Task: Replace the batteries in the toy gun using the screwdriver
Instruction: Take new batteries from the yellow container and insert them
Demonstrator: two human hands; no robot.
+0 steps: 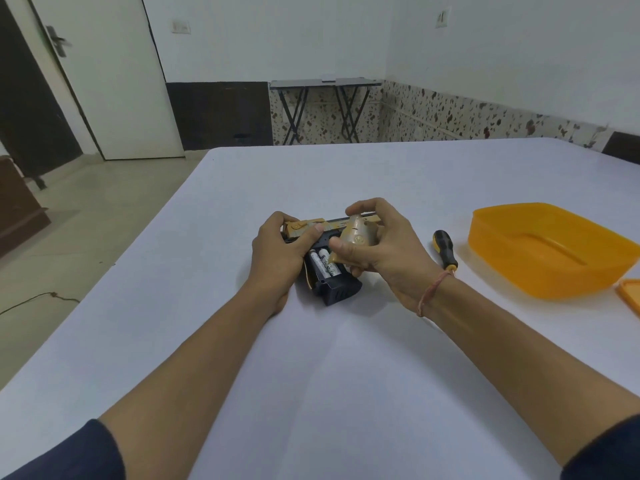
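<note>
We find the toy gun [341, 289] lying on its side on the worktop [346, 358], its grip compartment open with batteries [323, 263] seated inside. The left hand [277, 258] curls its fingers round the barrel end. The right hand [391, 251] pinches the gold cover [358, 233] in its fingers, just above the grip. The screwdriver [445, 249] lies near an orange tub [540, 278].

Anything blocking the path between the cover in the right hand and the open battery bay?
Nothing visible. The right hand holds the cover right beside the exposed batteries in the toy gun; the left hand grips the gun's barrel end, off to the side.
</note>
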